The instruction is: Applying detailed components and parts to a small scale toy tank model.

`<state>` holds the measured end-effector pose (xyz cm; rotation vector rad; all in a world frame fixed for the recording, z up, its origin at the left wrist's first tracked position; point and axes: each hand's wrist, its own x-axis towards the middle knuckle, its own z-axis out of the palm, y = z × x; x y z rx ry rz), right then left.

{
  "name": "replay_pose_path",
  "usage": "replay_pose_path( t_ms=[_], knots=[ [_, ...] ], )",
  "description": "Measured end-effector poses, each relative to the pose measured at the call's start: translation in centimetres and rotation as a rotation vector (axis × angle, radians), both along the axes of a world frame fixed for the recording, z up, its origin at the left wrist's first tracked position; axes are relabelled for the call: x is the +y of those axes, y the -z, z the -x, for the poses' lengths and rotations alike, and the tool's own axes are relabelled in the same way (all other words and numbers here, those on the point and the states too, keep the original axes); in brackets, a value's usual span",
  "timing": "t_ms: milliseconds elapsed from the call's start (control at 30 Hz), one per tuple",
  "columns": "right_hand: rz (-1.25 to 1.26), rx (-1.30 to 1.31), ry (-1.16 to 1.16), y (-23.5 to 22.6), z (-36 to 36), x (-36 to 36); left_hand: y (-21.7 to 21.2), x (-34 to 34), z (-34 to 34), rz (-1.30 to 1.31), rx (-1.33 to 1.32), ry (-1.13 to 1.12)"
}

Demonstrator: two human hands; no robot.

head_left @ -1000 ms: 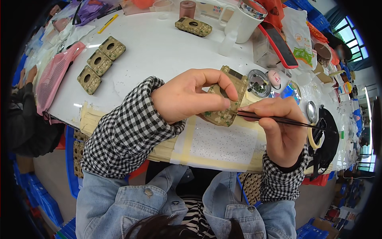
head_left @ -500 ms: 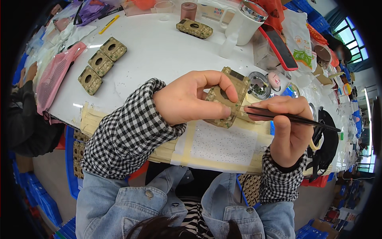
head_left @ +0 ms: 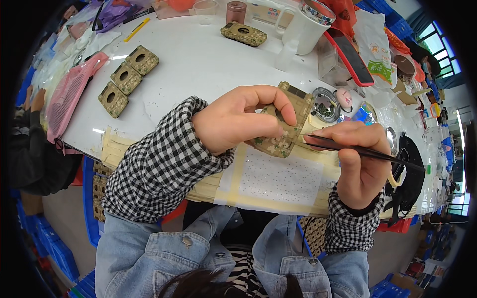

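Note:
A camouflage-patterned toy tank hull (head_left: 296, 107) with a round hole in its top is held over the table's front edge. My left hand (head_left: 243, 119) grips it, thumb and forefinger curled over the top face around the hole. Between the fingers of my right hand (head_left: 357, 154) is a pair of black tweezers (head_left: 367, 147), its tips close to the hull's right side. Whether the tips pinch anything is too small to tell. Under the hull, a white sheet (head_left: 278, 179) dotted with tiny dark specks is taped down.
Three more hulls (head_left: 126, 77) stand in a row at left, another (head_left: 243, 34) at the back. A round dish of small dark bits (head_left: 325, 105), a red-edged phone (head_left: 350, 57) and a white mug (head_left: 305, 30) are at right. A pink mesh basket (head_left: 74, 97) lies far left, near another person's arm.
My left thumb has drawn back a little from the hull's lower right part. The tweezers' tips stay beside the hull, and the rest is nearly unchanged.

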<state>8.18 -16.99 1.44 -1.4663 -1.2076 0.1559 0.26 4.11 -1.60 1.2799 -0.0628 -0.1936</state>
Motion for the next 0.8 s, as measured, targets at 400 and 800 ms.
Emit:
replay_pose_path(
  t_ms=[400, 800],
  knots=[
    [-0.106, 0.061, 0.014, 0.14, 0.09, 0.18, 0.43, -0.49, -0.09, -0.028, -0.131, -0.01],
    [-0.094, 0.05, 0.015, 0.06, 0.05, 0.23, 0.16, -0.51, 0.12, 0.03, -0.059, -0.006]
  ],
)
